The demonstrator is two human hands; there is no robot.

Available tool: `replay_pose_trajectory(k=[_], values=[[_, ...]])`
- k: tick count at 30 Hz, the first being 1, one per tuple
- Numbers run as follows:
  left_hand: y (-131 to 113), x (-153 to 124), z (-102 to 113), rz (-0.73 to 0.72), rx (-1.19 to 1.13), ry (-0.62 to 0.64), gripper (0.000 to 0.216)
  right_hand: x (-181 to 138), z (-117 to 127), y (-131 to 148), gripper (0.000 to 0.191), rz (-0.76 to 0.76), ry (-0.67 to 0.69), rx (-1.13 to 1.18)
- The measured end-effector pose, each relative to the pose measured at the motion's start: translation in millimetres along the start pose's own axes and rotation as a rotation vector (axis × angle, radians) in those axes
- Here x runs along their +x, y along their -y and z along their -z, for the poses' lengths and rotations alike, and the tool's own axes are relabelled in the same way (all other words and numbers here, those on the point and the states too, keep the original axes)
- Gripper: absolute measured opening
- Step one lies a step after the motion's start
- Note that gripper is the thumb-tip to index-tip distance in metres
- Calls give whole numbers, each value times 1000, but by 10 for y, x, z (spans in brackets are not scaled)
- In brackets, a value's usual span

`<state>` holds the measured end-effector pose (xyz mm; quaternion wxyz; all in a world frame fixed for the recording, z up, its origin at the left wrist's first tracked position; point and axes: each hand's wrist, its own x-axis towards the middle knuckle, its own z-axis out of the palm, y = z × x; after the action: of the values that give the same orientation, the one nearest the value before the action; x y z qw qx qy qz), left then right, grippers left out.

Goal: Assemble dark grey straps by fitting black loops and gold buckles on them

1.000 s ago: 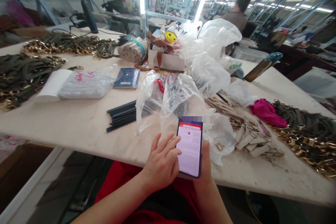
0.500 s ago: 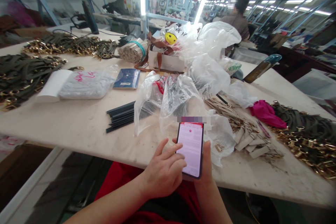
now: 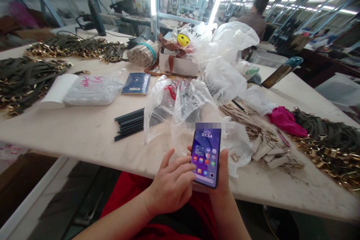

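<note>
My right hand (image 3: pixel 223 176) is wrapped around a smartphone (image 3: pixel 204 167), gripping it upright near the table's front edge. Its lit screen shows a purple home screen with app icons and the time. Over the phone's left edge lie the fingertips of my left hand (image 3: pixel 172 184), fingers stretched and apart, holding nothing. Behind the phone spreads a crumpled clear plastic bag (image 3: pixel 189 110). A small gold buckle (image 3: pixel 234 157) rests at the bag's right side, and a bundle of dark strips (image 3: pixel 129 123) lies to the left.
Dark straps with gold hardware (image 3: pixel 323 150) are heaped at right, beside beige strips (image 3: pixel 267 148) and a magenta cloth (image 3: pixel 288 121). At left are a blue booklet (image 3: pixel 136 83), a plastic-wrapped packet (image 3: pixel 90 89) and more straps (image 3: pixel 25 78). A bottle (image 3: pixel 282 72) leans at back right. A person (image 3: pixel 257 18) is behind.
The phone screen has switched from a white page with a red top to the purple home screen. My left hand has shifted slightly left.
</note>
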<state>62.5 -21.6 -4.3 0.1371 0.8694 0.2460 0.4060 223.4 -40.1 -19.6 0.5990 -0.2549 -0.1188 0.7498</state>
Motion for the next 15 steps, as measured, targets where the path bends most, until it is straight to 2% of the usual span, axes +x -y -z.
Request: replay_pose_trajectory(k=[7,11,15], values=[[103,155,34,96,93,89,16,22,41,-68,62,51,-141,17],[99,249,-20,103,113,121,15,19,42,-101,62,28,-144,20],[52,325,-104,74,111,107,15,27,70,-135,54,39,-155,44]])
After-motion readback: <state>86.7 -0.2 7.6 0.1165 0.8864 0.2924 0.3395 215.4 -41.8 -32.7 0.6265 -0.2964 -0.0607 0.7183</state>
